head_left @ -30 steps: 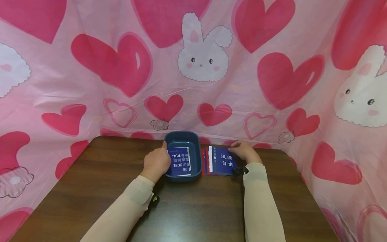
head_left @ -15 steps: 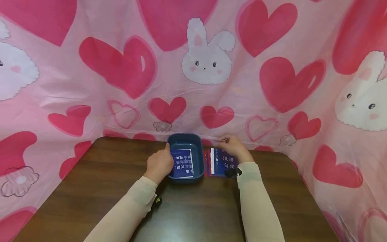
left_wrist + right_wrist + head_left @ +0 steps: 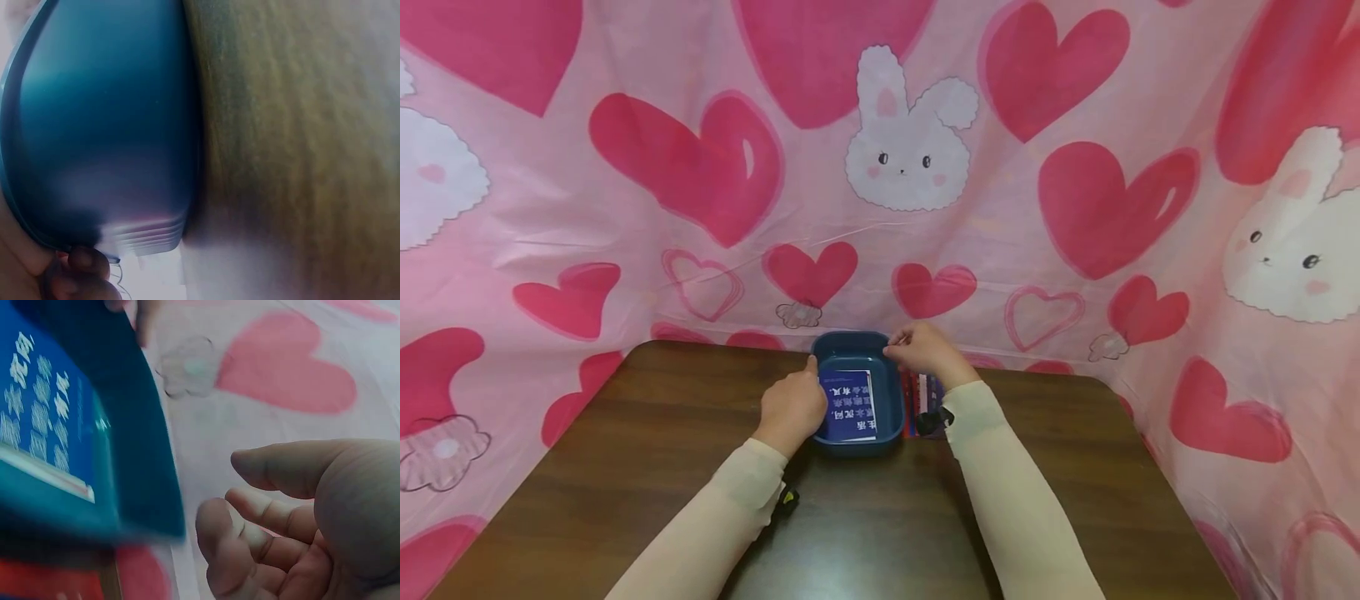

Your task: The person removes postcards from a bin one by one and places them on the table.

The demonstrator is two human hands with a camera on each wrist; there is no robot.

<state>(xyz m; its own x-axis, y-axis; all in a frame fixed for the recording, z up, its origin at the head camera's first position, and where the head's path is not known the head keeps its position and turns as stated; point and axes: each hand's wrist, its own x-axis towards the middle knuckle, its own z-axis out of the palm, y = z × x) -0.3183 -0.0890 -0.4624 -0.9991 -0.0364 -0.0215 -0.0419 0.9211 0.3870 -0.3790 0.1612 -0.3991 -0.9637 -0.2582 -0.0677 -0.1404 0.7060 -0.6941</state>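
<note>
A dark blue rectangular plastic box [image 3: 850, 343] sits toward the back of the table. Inside it lies a blue card [image 3: 844, 408] with white Chinese characters and a white edge. My left hand [image 3: 793, 408] grips the box's left rim; in the left wrist view its fingertips [image 3: 87, 261] curl at that rim. Close over the box's far right corner is my right hand [image 3: 928, 350]. The right wrist view shows that hand's thumb apart from its loosely bent fingers, with nothing between them. Fanned red, white and blue cards [image 3: 917, 396] lie right of the box, partly hidden by the right wrist.
The brown wooden table [image 3: 865, 525] carries the box and cards. A pink cloth [image 3: 820, 200] with hearts and rabbits hangs behind and at both sides, close past the table's back edge. Dark cameras sit at both wrists.
My right hand has moved left from the fanned cards to the box's far right corner. My left hand has stayed at the box's left rim. The view shifted slightly.
</note>
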